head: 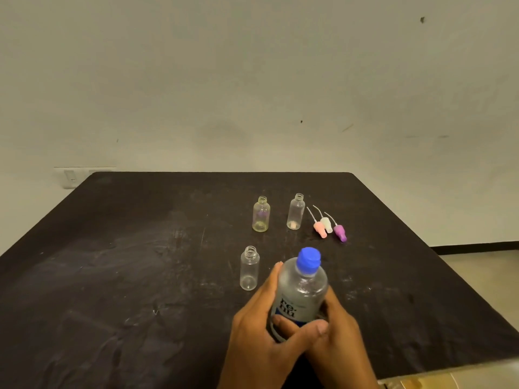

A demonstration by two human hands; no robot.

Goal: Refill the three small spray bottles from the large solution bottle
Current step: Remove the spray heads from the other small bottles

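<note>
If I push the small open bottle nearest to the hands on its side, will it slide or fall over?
The nearest small bottle looks empty, thin and clear, so it is probably very light. It stands tall on a narrow base, so a push near its neck would likely tip it. Being round, it may then roll on the table. With no cap on and nothing inside, little should spill.

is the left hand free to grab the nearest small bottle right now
Probably not yet: the left hand grips the large solution bottle together with the right hand. The nearest small bottle stands unblocked beside it.

Three small bottles [249,269], three spray tops [327,224], one large bottle [302,290].
</note>
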